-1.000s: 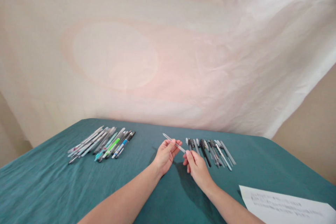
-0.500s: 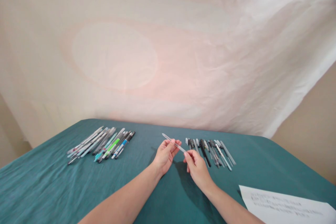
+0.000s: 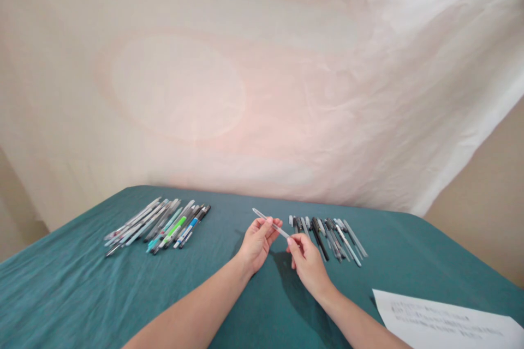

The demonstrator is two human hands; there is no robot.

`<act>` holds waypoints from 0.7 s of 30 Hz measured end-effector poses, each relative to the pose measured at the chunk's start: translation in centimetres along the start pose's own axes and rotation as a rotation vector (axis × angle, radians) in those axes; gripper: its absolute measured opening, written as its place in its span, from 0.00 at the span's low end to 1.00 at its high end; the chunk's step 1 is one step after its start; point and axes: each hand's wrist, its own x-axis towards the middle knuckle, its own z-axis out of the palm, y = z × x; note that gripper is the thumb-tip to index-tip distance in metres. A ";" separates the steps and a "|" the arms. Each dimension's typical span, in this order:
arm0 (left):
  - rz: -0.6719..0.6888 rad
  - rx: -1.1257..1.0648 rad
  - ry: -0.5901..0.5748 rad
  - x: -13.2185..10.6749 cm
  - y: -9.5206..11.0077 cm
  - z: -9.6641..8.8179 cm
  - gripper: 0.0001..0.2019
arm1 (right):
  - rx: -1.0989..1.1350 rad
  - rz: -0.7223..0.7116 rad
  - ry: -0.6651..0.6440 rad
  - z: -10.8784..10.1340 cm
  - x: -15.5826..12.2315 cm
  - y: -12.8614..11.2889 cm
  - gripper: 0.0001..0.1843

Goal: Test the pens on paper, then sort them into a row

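A thin clear pen (image 3: pixel 266 220) is held above the teal tablecloth (image 3: pixel 82 294) between both my hands. My left hand (image 3: pixel 257 245) pinches its middle with thumb and fingertips. My right hand (image 3: pixel 308 262) pinches its near end. Just right of my hands lies a row of several black, grey and clear pens (image 3: pixel 331 234). Far to the left lies another bunch of several pens (image 3: pixel 159 223), some with green and blue parts.
A printed sheet of white paper (image 3: pixel 446 324) lies at the table's near right corner. A pale cloth backdrop (image 3: pixel 262 82) hangs behind the table's far edge.
My right hand's fingers have closed onto the near end of the clear pen. The left hand and the pen have hardly moved.
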 end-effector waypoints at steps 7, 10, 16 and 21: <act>0.005 -0.004 0.002 0.0 0.0 0.1 0.09 | 0.023 0.001 0.034 0.0 -0.1 -0.1 0.15; 0.006 -0.007 -0.001 0.0 0.0 0.1 0.09 | 0.062 0.045 0.004 0.1 -0.1 -0.4 0.20; 0.019 -0.007 -0.005 -0.2 0.1 0.1 0.09 | 0.041 0.047 -0.028 -0.1 -0.1 -0.6 0.24; 0.041 0.003 0.010 -0.3 0.1 0.3 0.10 | 0.009 0.029 -0.001 -0.2 -0.1 -0.7 0.23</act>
